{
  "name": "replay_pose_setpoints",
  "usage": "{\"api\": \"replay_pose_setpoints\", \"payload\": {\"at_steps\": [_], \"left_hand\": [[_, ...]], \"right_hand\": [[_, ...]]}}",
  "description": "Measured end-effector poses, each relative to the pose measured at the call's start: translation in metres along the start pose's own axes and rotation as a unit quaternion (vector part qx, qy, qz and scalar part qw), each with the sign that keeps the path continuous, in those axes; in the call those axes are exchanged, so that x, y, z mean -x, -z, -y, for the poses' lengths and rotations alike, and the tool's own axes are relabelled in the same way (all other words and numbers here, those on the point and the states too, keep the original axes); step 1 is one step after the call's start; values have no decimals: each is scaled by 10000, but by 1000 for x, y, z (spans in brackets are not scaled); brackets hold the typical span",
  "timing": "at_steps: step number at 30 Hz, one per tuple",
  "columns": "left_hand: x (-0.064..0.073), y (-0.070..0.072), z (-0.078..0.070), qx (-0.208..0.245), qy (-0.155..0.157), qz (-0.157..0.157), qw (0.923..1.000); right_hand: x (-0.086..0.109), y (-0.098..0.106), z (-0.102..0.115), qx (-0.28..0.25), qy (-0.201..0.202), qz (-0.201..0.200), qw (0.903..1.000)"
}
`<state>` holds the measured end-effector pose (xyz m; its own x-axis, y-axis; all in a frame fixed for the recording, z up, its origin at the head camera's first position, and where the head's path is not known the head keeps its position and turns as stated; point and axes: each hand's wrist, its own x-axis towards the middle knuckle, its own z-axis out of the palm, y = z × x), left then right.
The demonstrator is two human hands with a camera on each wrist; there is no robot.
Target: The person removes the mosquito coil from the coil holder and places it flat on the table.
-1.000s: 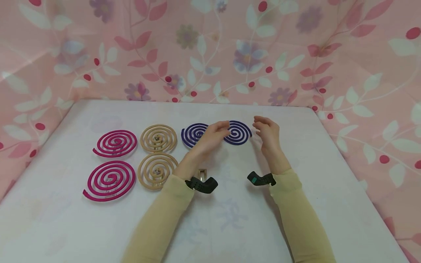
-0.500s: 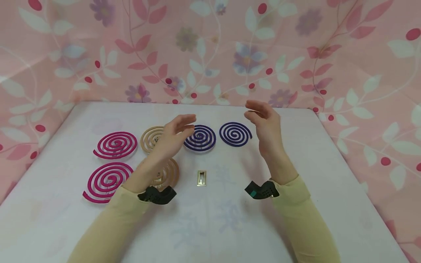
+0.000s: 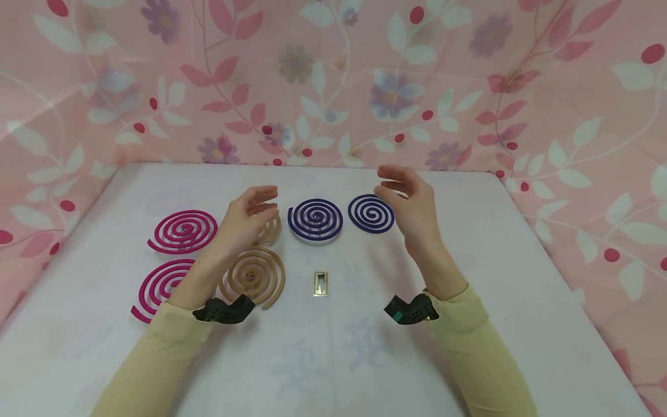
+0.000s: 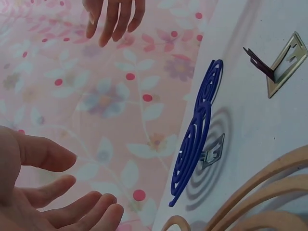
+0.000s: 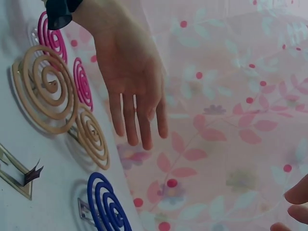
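Observation:
My left hand (image 3: 242,223) hovers with loosely bent fingers, holding nothing, in front of the far tan mosquito coil (image 3: 270,229), which it partly hides. Closer to me lies another tan coil (image 3: 252,275). My right hand (image 3: 414,211), likewise holding nothing, hangs beside the right blue mosquito coil (image 3: 372,214), covering its right edge. Left of that is a second blue coil (image 3: 315,216), raised on a small metal stand (image 4: 214,151). A bare metal coil stand (image 3: 321,284) with its prong bent up sits near the table's middle.
Two pink mosquito coils, a far one (image 3: 186,230) and a near one (image 3: 161,286), lie at the left; my left forearm covers part of the near one. The white table (image 3: 354,370) ends at a floral pink cloth (image 3: 333,75) behind.
My left hand has moved left, away from the blue coils to the tan ones, uncovering the metal stand. My right hand has risen, then shifted left over the right blue coil's edge.

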<state>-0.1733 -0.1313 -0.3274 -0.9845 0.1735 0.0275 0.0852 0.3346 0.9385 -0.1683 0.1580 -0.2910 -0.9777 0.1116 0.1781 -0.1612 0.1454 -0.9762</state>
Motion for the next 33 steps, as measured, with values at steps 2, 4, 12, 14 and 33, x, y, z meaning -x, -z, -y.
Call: {"api": "replay_pose_setpoints", "payload": {"at_steps": [2, 4, 12, 14, 33], "left_hand": [[-2, -1, 5, -112, 53, -21, 9999], [-4, -2, 10, -245, 81, -55, 9997], [-9, -5, 22, -165, 65, 94, 9998], [-10, -5, 24, -217, 87, 110, 9997], [-13, -15, 34, -443, 163, 418, 9980]], "right_hand": [[0, -2, -3, 53, 24, 49, 10000], [1, -4, -6, 57, 20, 100, 9999], [-1, -13, -18, 21, -45, 152, 9999], [-2, -15, -21, 11, -72, 178, 9998], [5, -38, -39, 681, -149, 629, 9956]]}}
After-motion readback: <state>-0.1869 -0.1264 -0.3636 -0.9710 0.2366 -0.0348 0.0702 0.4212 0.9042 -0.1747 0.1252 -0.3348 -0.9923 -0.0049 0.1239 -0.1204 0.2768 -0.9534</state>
